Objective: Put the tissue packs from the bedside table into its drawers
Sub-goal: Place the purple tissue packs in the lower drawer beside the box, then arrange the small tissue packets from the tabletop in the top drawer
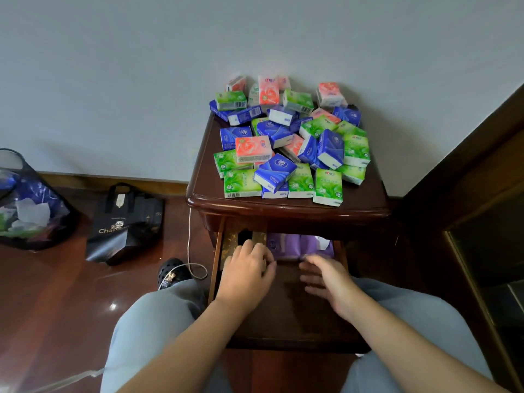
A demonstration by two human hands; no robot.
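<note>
right hand [326,282] motion-blurred, purple packs [300,245] half hidden under tabletop [286,205]

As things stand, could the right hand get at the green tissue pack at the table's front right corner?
Probably yes: the right hand is empty over the open drawer, and the green tissue pack sits uncovered at the table's front edge.

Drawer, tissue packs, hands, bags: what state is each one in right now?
Top drawer: pulled open.
Purple tissue packs: lined up at the drawer's back.
Tissue packs on the tabletop: heaped loosely.
Left hand: inside the drawer, empty.
Right hand: open, empty.
Black tote bag: slumped on the floor.
</note>
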